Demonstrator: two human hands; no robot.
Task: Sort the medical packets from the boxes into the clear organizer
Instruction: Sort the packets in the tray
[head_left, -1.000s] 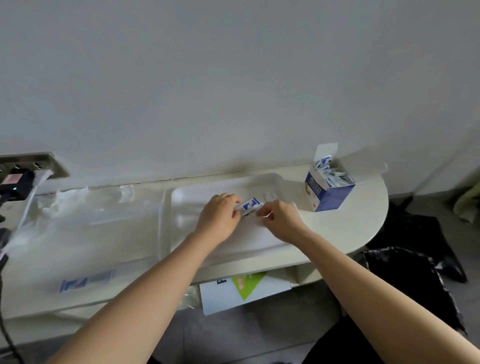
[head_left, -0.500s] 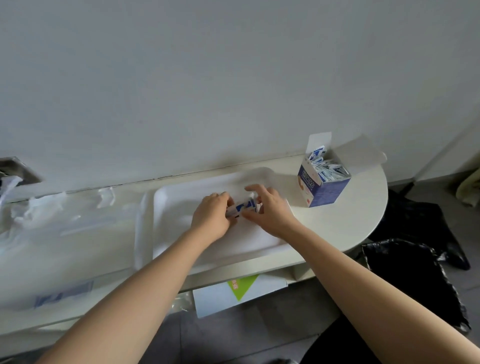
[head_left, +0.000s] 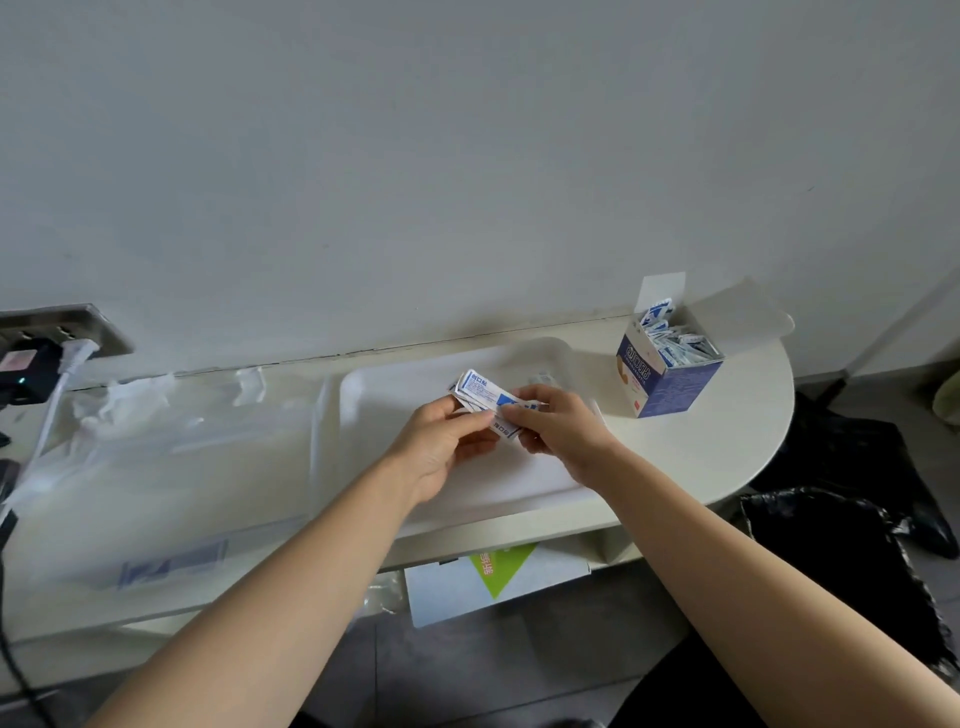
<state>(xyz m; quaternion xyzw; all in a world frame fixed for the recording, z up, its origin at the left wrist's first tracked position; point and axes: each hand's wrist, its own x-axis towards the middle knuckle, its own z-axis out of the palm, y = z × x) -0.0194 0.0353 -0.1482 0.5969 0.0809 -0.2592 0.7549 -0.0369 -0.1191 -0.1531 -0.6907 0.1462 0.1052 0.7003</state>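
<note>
Medical packets (head_left: 485, 396): small fanned stack, white with blue print, held between both hands just above the clear organizer (head_left: 358, 410). Left hand (head_left: 441, 452) grips the stack's left end, thumb on top, fingers curled beneath. Right hand (head_left: 563, 434) pinches the right end; its fingertips are mostly hidden behind the packets. Packet count cannot be told, and the print is too small to read. The organizer's compartments are hard to make out, its walls washed out against the white table (head_left: 727, 447). The open blue box (head_left: 667, 376) stands on the table to the organizer's right, apart from it, with loose packets (head_left: 680, 345) inside. A white carton (head_left: 498, 571) below is partly hidden by the tabletop edge.
</note>
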